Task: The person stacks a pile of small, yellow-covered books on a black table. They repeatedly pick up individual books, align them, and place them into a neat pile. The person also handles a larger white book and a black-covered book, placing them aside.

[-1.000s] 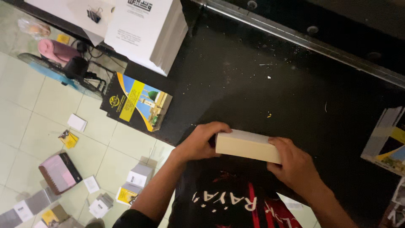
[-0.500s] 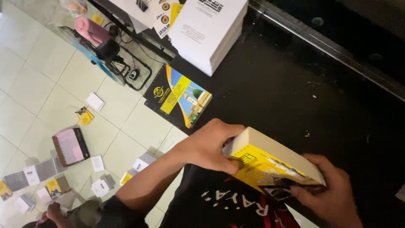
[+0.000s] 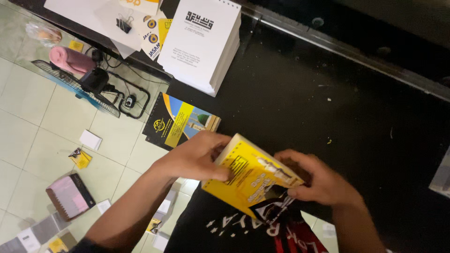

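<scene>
Both my hands hold a thick stack of yellow printed booklets tilted up above the near edge of a black table. My left hand grips its left side, thumb pressed on the yellow cover. My right hand holds the right edge, fingers curled around it. The stack's cream page edges show along the top. The lower corner overlaps my black printed shirt.
A stack of white spiral-bound pads lies at the table's far left. A booklet with a black, yellow and blue cover hangs over the table edge. Below, the tiled floor holds a fan, cables, a pink-covered book and scattered cards.
The stack lay flat with its cream edge toward me; my hands have tipped it up so the yellow cover faces the camera. The view has shifted, with the white pads now further in.
</scene>
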